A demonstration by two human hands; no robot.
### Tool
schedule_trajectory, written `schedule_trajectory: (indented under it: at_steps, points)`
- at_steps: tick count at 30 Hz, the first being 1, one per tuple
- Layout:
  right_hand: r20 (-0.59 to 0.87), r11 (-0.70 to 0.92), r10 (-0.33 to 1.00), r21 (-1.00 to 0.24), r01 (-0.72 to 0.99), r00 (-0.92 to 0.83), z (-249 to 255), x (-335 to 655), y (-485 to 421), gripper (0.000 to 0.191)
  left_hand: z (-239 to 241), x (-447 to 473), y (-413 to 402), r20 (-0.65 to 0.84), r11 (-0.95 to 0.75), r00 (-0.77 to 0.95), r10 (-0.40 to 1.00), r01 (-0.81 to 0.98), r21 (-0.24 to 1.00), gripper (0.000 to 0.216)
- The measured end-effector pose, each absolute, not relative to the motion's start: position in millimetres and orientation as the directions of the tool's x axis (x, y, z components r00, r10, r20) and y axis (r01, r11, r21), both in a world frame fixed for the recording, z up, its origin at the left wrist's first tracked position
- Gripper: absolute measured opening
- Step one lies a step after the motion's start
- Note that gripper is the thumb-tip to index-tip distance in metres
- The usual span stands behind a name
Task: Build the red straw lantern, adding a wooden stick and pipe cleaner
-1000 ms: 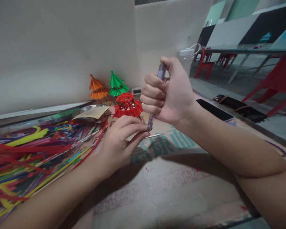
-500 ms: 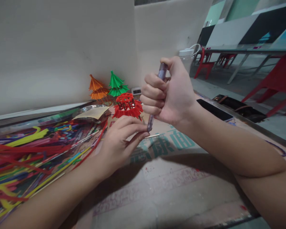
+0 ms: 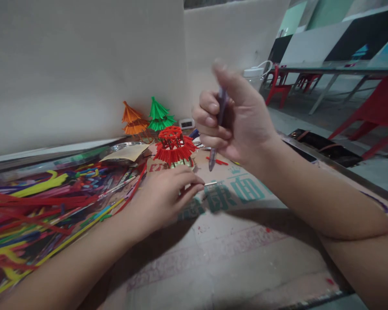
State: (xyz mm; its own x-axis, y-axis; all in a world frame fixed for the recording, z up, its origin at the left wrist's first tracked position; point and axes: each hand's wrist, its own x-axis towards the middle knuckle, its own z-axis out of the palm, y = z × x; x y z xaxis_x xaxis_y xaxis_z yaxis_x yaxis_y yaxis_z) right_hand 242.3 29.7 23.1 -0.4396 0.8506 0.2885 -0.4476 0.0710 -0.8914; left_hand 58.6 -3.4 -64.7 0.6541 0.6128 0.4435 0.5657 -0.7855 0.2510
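The right hand (image 3: 241, 120) grasps a pen (image 3: 212, 160), its fingers curled round the barrel and its thumb, blurred, standing off the upper end. The pen is near-upright, slightly tilted, tip down over the middle of the counter (image 3: 220, 254); the tip seems to hang above the surface. The left hand (image 3: 168, 193) is low near the counter's middle, thumb and fingertips drawn together at one end of a white stick (image 3: 211, 184); whether they grip it or merely rest by it, I cannot tell.

With the thumb off, the pen looks loosely held: it could slide or twist in the fingers if pushed from either end. Its tip points down close to the left fingertips, so a careless drop might jab them or flick the stick away. The stick is thin and could roll or get lost under the hand if not pinned.

The red model (image 3: 174, 148) stands just beyond the left knuckles, towards the counter's far edge; a quick lift of that hand could knock it, as its legs look slender. Towards the left edge, the left forearm lies beside the coloured strips (image 3: 35, 202) and might drag some along if it swept sideways.
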Motion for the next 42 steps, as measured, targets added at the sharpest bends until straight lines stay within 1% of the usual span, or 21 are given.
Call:
schedule_trajectory:
  at_steps: [2,4,5,7,8,9,11,12,14,16,18,22,25,28,31,33,35,36,38,40,42]
  points:
    - [0.367,0.206,0.831,-0.901,-0.382,-0.418,25,247,24,0.049,-75,57,-8,0.303,-0.771,0.71,0.636,0.606,0.196,0.017]
    - [0.472,0.363,0.781,-0.876,-0.318,-0.41,19,254,20,0.05,-90,56,-14,0.236,-0.772,0.737,0.633,0.623,0.126,0.018]
    - [0.504,0.436,0.758,-0.863,-0.253,-0.414,13,258,19,0.053,-98,55,-16,0.226,-0.778,0.749,0.623,0.623,0.081,0.021]
    - [0.484,0.53,0.755,-0.848,-0.024,-0.443,-7,266,18,0.059,-112,55,-21,0.229,-0.789,0.771,0.594,0.614,-0.016,0.03]
    - [0.461,0.565,0.75,-0.819,0.096,-0.474,-18,270,20,0.057,-118,54,-22,0.236,-0.791,0.778,0.582,0.61,-0.059,0.033]
    - [0.461,0.618,0.712,-0.769,0.161,-0.529,-31,273,22,0.052,-123,55,-23,0.236,-0.79,0.783,0.575,0.607,-0.09,0.034]
    - [0.421,0.72,0.602,-0.654,0.233,-0.678,-56,279,30,0.039,-128,56,-24,0.23,-0.785,0.788,0.572,0.607,-0.128,0.035]
    - [0.424,0.78,0.544,-0.573,0.25,-0.724,-68,281,34,0.034,-130,57,-24,0.223,-0.781,0.789,0.573,0.608,-0.142,0.036]
    - [0.402,0.842,0.496,-0.44,0.312,-0.77,-88,283,44,0.027,-131,58,-24,0.218,-0.771,0.789,0.574,0.611,-0.179,0.037]
    - [0.379,0.857,0.495,-0.364,0.366,-0.782,-103,283,51,0.027,-131,59,-24,0.229,-0.764,0.792,0.566,0.608,-0.214,0.038]
    - [0.346,0.858,0.497,-0.329,0.393,-0.796,-112,283,55,0.028,-130,58,-24,0.229,-0.769,0.803,0.55,0.594,-0.238,0.043]
    - [0.313,0.871,0.475,-0.301,0.388,-0.823,-120,281,55,0.029,-127,57,-20,0.174,-0.787,0.82,0.546,0.572,-0.229,0.055]
    - [0.333,0.869,0.482,-0.298,0.395,-0.81,-123,283,53,0.024,-123,57,-19,0.075,-0.797,0.824,0.561,0.563,-0.221,0.064]
    - [0.413,0.865,0.501,-0.258,0.43,-0.76,-124,288,51,0.016,-119,59,-19,-0.058,-0.795,0.807,0.587,0.562,-0.23,0.072]
    - [0.555,0.876,0.468,-0.189,0.444,-0.687,-123,294,47,0.022,-115,60,-21,-0.148,-0.789,0.782,0.606,0.567,-0.236,0.074]
    - [0.636,0.871,0.472,-0.228,0.436,-0.61,-122,297,45,0.021,-112,61,-22,-0.17,-0.787,0.773,0.611,0.569,-0.239,0.075]
    - [0.66,0.83,0.541,-0.32,0.457,-0.521,-120,298,46,0.018,-110,61,-21,-0.189,-0.791,0.771,0.608,0.568,-0.229,0.076]
    - [0.642,0.797,0.589,-0.361,0.483,-0.491,-120,299,47,0.016,-110,61,-21,-0.205,-0.792,0.767,0.608,0.569,-0.223,0.076]
    - [0.565,0.74,0.663,-0.396,0.543,-0.491,-120,299,52,0.01,-110,62,-20,-0.232,-0.791,0.757,0.611,0.573,-0.212,0.077]
    - [0.475,0.728,0.684,-0.389,0.565,-0.554,-122,298,57,0.008,-112,61,-19,-0.228,-0.792,0.759,0.61,0.574,-0.209,0.076]
    - [0.397,0.741,0.671,-0.371,0.56,-0.626,-125,297,59,0.013,-114,60,-20,-0.187,-0.794,0.773,0.606,0.57,-0.212,0.075]
